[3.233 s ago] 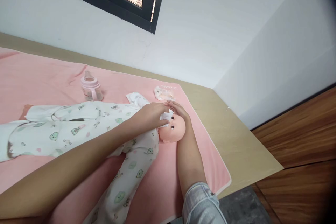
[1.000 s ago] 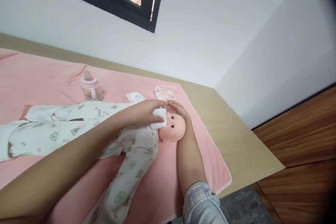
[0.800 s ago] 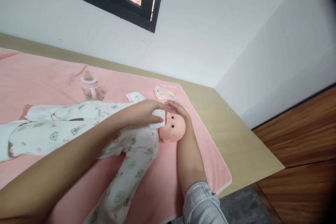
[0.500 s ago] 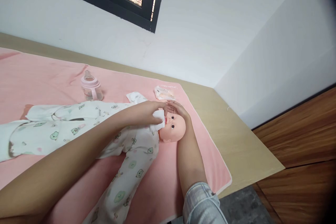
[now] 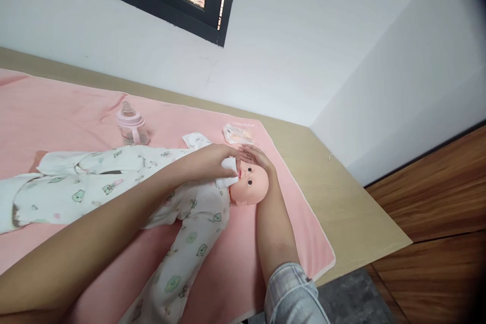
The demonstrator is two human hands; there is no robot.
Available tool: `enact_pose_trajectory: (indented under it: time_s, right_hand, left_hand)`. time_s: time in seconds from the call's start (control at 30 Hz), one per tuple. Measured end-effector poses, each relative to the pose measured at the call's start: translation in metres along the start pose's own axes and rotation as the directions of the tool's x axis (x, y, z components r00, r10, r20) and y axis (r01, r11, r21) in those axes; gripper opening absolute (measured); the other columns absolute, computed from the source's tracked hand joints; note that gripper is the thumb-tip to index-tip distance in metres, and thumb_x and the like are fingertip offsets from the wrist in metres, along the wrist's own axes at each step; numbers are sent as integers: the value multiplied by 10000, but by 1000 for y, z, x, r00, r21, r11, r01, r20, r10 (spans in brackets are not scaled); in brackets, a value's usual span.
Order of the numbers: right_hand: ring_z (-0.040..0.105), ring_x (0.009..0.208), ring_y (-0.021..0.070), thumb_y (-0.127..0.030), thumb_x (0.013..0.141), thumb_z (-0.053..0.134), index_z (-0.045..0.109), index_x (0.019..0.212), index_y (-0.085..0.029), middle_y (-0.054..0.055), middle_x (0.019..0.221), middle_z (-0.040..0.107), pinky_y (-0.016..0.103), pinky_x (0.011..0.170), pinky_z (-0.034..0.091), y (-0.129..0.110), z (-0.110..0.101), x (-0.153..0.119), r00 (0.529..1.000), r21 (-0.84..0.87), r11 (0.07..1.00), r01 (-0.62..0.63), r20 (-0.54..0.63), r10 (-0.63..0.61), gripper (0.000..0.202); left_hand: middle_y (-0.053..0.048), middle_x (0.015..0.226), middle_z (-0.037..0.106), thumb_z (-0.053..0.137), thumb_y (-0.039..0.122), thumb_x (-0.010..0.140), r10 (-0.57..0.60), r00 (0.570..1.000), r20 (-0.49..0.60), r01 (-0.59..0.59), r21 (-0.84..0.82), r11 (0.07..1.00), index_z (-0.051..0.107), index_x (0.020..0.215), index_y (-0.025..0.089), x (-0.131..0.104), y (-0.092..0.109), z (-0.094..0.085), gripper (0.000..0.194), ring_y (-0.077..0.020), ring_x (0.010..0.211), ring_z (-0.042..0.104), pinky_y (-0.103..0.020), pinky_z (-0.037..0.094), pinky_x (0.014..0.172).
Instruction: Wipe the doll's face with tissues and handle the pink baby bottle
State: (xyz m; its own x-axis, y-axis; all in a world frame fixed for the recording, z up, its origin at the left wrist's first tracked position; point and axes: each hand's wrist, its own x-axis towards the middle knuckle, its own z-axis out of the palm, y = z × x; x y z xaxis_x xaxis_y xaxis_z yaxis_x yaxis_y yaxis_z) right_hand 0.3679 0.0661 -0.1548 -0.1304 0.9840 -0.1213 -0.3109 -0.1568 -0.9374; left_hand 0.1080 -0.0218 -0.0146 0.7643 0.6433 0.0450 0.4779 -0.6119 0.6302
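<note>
Pink terry blanket (image 5: 56,116) covers most of the light wood table (image 5: 341,202), with a doll (image 5: 159,187) laid on its back across it, head (image 5: 252,185) toward the right end. The doll wears a white sleepsuit (image 5: 114,182) printed with small green and pink figures; one leg trails toward the near edge. Left hand (image 5: 210,162) reaches over the doll's chest, its grip closed on a folded white wipe (image 5: 229,173), which is pressed against the lower face at the mouth and chin. Right hand (image 5: 258,159) lies flat along the far side and crown of the head, fingers (image 5: 246,152) extended and touching it, grip apart and holding nothing; the forearm runs back toward the near edge, where a pale checked sleeve (image 5: 290,293) shows. The two hands nearly meet above the doll's forehead. Behind the doll, well apart from the hands, a pink baby bottle (image 5: 131,126) with handles stands upright on the blanket. Near the blanket's far right corner, just beyond the head, lies a small clear packet (image 5: 237,134). White wall behind, dark window frame (image 5: 212,15) at top; wood floor (image 5: 436,212) to the right.
</note>
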Motion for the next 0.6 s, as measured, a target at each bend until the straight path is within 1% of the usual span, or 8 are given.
enact_pose_trajectory:
  time_s: [0.13, 0.3, 0.4, 0.47, 0.6]
  right_hand:
    - [706, 1060, 212, -227, 814, 736, 631, 1059, -191, 60, 1106, 737, 415, 1082, 520, 1, 0, 0, 1000, -1, 1000, 9, 8, -9, 268]
    - [706, 1057, 201, -232, 828, 723, 629, 1053, -199, 54, 1086, 740, 403, 1060, 533, -2, 4, -4, 1000, 2, 1000, -3, -7, 3, 246]
    - [708, 1044, 198, -215, 829, 715, 629, 1045, -195, 56, 1067, 740, 399, 1056, 531, -3, 5, -5, 1000, -4, 1000, -1, -17, 1, 233]
    - [714, 1010, 191, -195, 837, 693, 629, 1034, -185, 58, 1018, 744, 400, 1051, 527, -4, 5, -5, 1000, -15, 1000, 4, -24, -4, 208]
    - [718, 941, 177, -166, 864, 629, 619, 1022, -166, 49, 924, 746, 401, 1029, 526, -4, 4, -4, 1000, -22, 1000, 13, -19, -14, 159]
  left_hand:
    - [27, 881, 711, 558, 212, 773, 17, 1000, -12, -17, 17, 1000, 681, 898, 230, 1, 2, 4, 176, -184, 752, 641, -254, 414, 617]
    - [0, 828, 691, 567, 243, 779, -41, 999, -22, 43, 92, 995, 672, 889, 217, 2, 3, 8, 154, -215, 753, 632, -275, 399, 606]
    - [4, 847, 697, 557, 228, 780, -25, 999, -25, 28, 106, 994, 668, 886, 219, 1, 4, 7, 154, -214, 771, 636, -275, 403, 622]
    - [14, 878, 704, 548, 215, 780, -22, 999, -32, 25, 99, 995, 664, 906, 226, -1, 6, 5, 171, -206, 788, 643, -269, 409, 634]
    - [10, 912, 703, 553, 207, 776, -56, 997, -61, 63, 131, 989, 640, 963, 226, -1, 6, 3, 207, -207, 806, 651, -264, 413, 641]
